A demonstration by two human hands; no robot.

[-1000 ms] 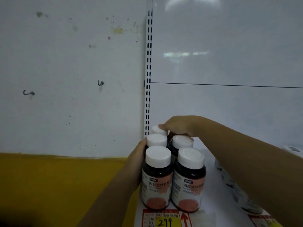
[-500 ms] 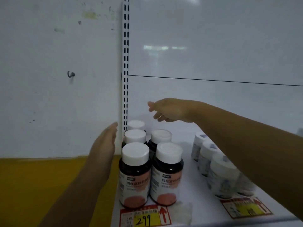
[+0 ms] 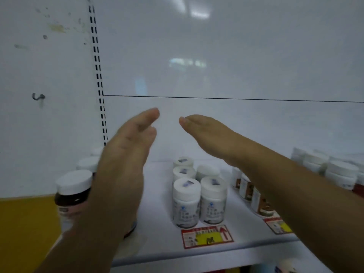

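My left hand is raised above the white shelf with its fingers straight, holding nothing. It covers most of a group of dark bottles with white caps at the shelf's left end. My right hand hovers flat, fingers straight, above a group of white bottles in the middle of the shelf. Neither hand touches a bottle. The fingertips of the two hands point toward each other with a small gap between them.
A red and yellow price label lies at the shelf's front edge. More bottles with brown labels and white jars stand to the right. A slotted upright runs down the white back panel. A yellow wall section is at lower left.
Both hands have let go of the dark bottles and lifted up. They have moved to the right, toward the white bottles, and the view has swung right with them.
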